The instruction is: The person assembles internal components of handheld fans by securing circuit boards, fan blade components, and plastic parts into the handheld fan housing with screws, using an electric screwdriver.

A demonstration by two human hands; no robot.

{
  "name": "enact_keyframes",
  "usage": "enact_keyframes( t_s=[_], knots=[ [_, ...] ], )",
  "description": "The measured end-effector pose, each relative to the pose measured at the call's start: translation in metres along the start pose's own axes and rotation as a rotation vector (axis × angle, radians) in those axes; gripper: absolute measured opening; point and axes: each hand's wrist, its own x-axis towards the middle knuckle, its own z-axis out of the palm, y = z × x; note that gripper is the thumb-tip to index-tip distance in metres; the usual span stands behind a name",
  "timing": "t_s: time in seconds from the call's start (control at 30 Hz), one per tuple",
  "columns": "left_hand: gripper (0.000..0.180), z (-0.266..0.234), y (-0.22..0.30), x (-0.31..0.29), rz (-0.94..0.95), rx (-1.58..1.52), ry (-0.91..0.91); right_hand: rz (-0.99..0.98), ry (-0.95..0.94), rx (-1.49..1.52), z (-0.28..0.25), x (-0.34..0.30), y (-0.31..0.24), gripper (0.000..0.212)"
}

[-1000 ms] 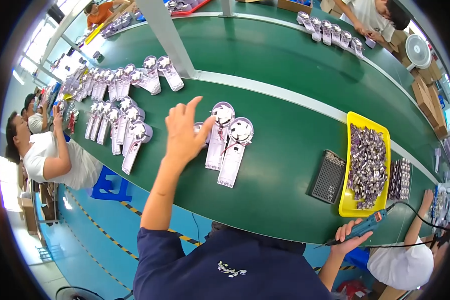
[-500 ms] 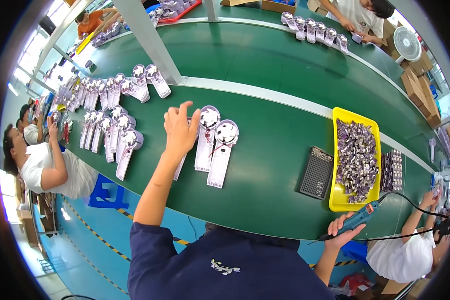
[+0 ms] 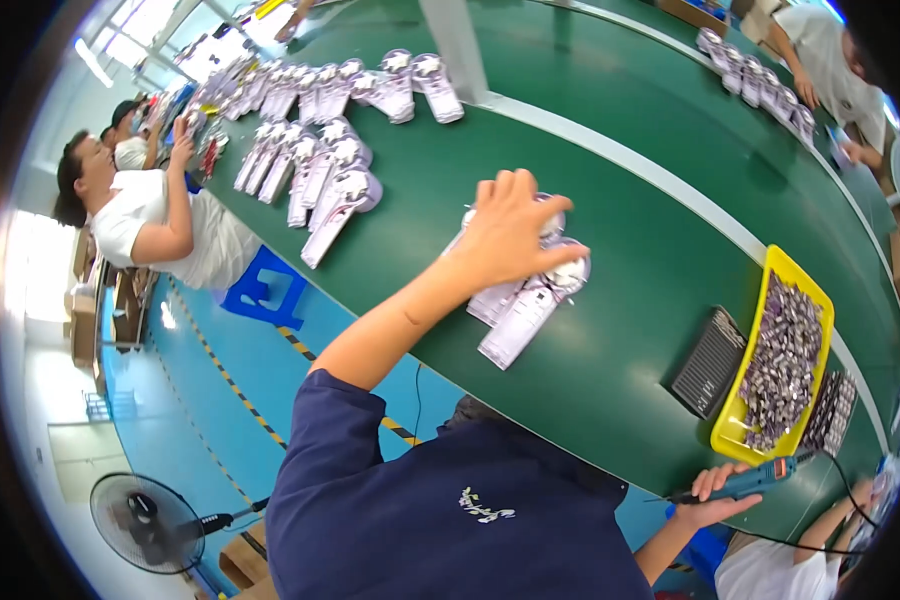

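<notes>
My left hand (image 3: 510,232) is spread over a small cluster of pale lilac casings (image 3: 518,332), each with a round head and a long flat handle. Its fingers are apart above the round heads and hide part of them; whether the fingertips touch is unclear. A thin dark wire shows on the nearest casing's head. Down at the table's front edge, my right hand (image 3: 722,497) is wrapped round a blue-green electric screwdriver (image 3: 760,478). The tool's bit points left, and a black cord runs off its back end.
A yellow tray (image 3: 732,440) full of small metallic parts stands at the right, beside a black perforated block (image 3: 710,370). Rows of similar casings (image 3: 335,215) lie at the left. A metal post (image 3: 455,50) rises behind. Co-workers sit left, right and across.
The view has shifted and tilted, moving the scene across the picture. My left hand has come from the cluster's left side to over its round heads. My right hand still holds the screwdriver.
</notes>
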Motion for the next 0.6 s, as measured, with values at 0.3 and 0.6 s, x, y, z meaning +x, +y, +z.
enact_keyframes(
  t_s=[0.3,0.6],
  knots=[
    [0.081,-0.086,-0.218,-0.011,-0.994,0.462,0.226,0.005,0.060,-0.152,0.011,0.003,-0.002,0.060],
    [0.074,-0.048,-0.307,-0.042,-1.307,0.315,0.196,0.067,0.138,-0.180,0.015,0.011,0.004,0.062]
  ],
)
